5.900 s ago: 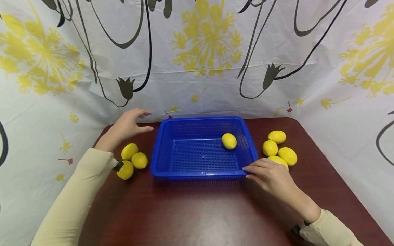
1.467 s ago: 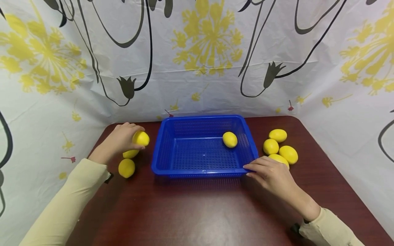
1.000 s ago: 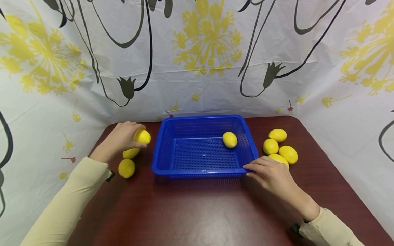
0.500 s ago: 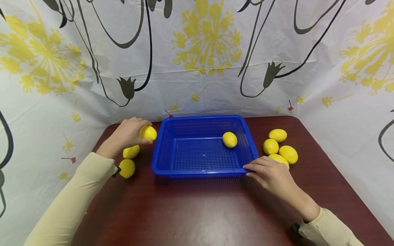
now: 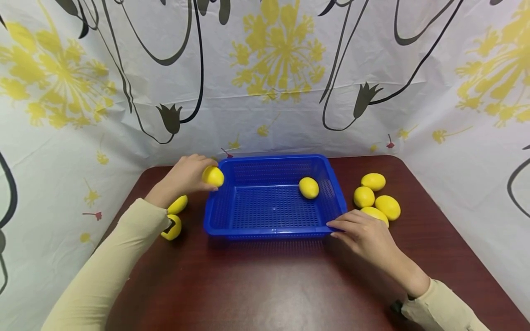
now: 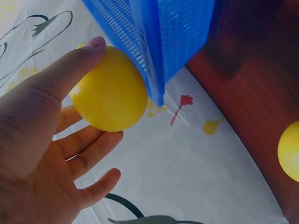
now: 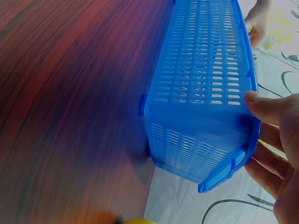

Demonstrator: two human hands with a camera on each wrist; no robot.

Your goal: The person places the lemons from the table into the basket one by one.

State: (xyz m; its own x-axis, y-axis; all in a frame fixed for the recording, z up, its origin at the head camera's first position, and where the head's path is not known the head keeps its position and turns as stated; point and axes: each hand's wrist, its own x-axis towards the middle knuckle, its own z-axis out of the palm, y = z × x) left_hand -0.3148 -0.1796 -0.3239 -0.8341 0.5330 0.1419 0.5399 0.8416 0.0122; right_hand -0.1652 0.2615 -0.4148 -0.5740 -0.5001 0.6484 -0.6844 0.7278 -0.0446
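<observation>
My left hand [image 5: 186,177] pinches a lemon [image 5: 213,176] between thumb and fingers, raised at the left rim of the blue plastic basket [image 5: 273,233]. In the left wrist view the thumb lies over that lemon [image 6: 110,91], with the fingers under it and the basket wall just beyond. My right hand [image 5: 364,236] grips the basket's near right corner; in the right wrist view the thumb [image 7: 264,106] is on the outside of the rim and the fingers reach over to the other side. One lemon [image 5: 308,188] lies inside the basket toward its right wall.
Two lemons lie on the table left of the basket, one [image 5: 178,205] behind the other [image 5: 171,228], partly covered by the left sleeve and wrist strap. Several lemons [image 5: 387,208] cluster right of the basket. A patterned white sheet [image 5: 265,115] hangs along the dark red table's [image 5: 269,285] back edge.
The left hand was empty at first, then took a lemon from the left group, lifted it and carried it right to the basket's rim. The right hand stays on the basket corner.
</observation>
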